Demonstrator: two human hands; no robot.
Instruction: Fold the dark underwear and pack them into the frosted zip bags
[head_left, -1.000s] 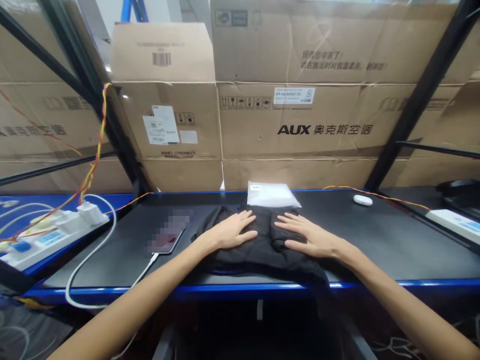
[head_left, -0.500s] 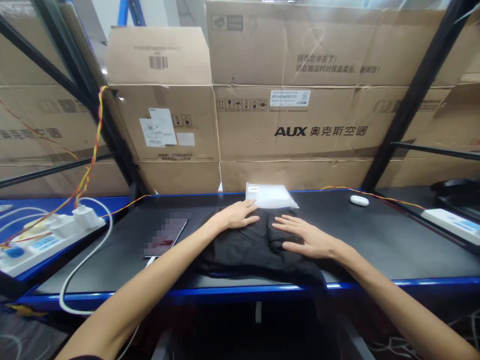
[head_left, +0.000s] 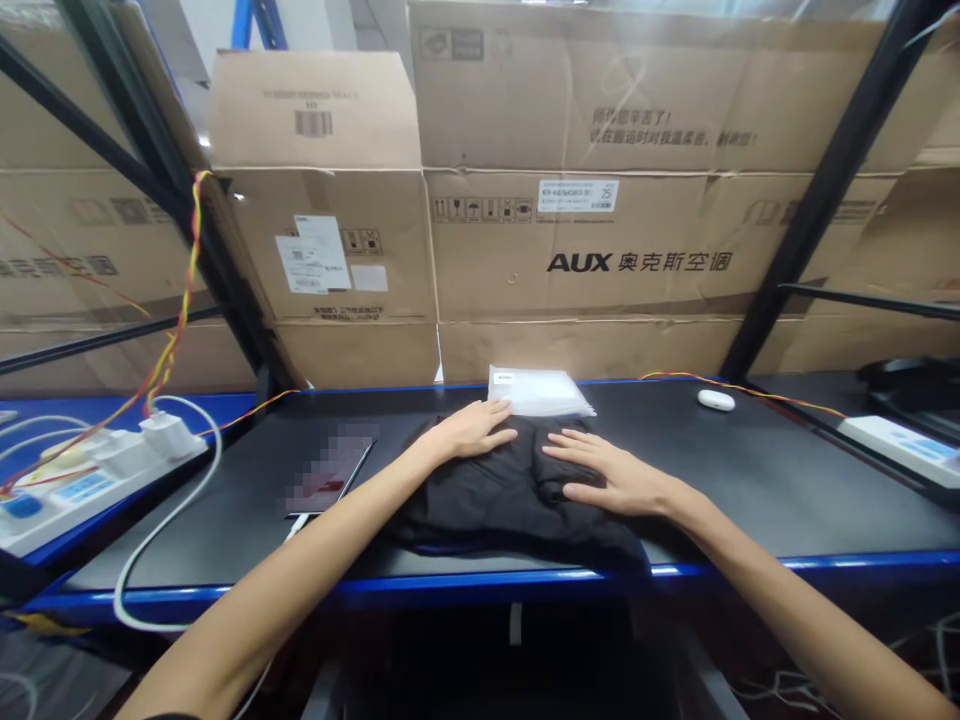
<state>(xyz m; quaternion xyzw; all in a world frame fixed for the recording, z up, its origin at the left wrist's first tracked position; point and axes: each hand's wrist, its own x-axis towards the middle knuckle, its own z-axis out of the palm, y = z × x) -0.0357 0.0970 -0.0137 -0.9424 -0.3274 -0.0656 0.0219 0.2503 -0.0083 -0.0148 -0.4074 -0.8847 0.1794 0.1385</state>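
Observation:
A black cloth item (head_left: 487, 505), apparently a garment, lies bunched on the dark tabletop, its lower right corner hanging over the front edge. My left hand (head_left: 472, 430) rests open on its upper left part, fingers spread towards the middle. On the right side of the cloth lies my right hand (head_left: 600, 470), also open, its fingers stretched over a rolled or folded bulge. Just behind the cloth is a flat stack of clear plastic bags (head_left: 540, 392) with a small white label; my left fingertips are close to its near edge.
On the left lies a phone (head_left: 330, 475) with a white cable plugged in, beside a power strip (head_left: 97, 475). A small white case (head_left: 716, 400) and another power strip (head_left: 900, 445) are at the right. Cardboard boxes (head_left: 585, 290) and black metal posts (head_left: 810, 190) stand behind the blue-edged table (head_left: 750, 500).
The whole view has shifted very slightly. Both hands stay in the same places on the black cloth.

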